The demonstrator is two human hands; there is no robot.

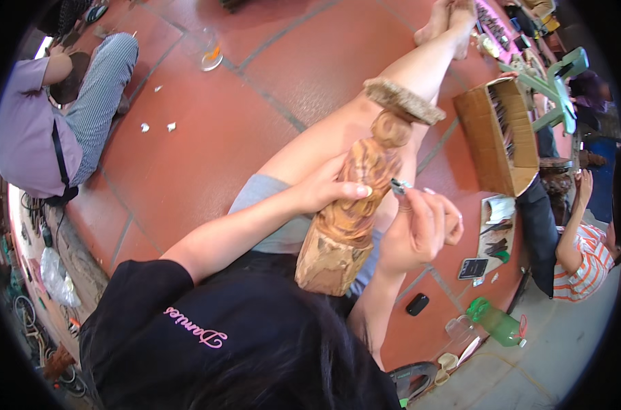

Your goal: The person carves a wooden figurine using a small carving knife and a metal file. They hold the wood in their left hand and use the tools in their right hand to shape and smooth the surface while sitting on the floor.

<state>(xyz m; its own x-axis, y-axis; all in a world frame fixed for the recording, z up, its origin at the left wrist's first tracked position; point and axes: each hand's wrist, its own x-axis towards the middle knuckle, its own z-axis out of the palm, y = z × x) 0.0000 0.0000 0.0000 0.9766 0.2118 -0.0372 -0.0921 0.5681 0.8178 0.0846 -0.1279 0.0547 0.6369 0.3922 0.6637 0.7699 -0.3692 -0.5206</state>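
A carved wooden figurine (370, 174) with swirling brown grain leans diagonally across my lap. Its blocky base (332, 265) rests near my body, and a rough, flat wooden slab (405, 101) tops its rounded head. My left hand (327, 190) is closed round the figurine's left side, thumb across its front. On the other side, my right hand (420, 229) pinches a small dark piece (398, 185), perhaps folded sandpaper, close to the carved surface. Whether that piece touches the wood I cannot tell. The left fingers behind the figurine are hidden.
My bare legs (345, 137) stretch over red floor tiles. At right are a cardboard box (498, 137), a green stool (563, 89), a phone (472, 268), a black case (417, 304) and a green bottle (495, 322). A clear cup (211, 60) lies ahead. People sit on both sides.
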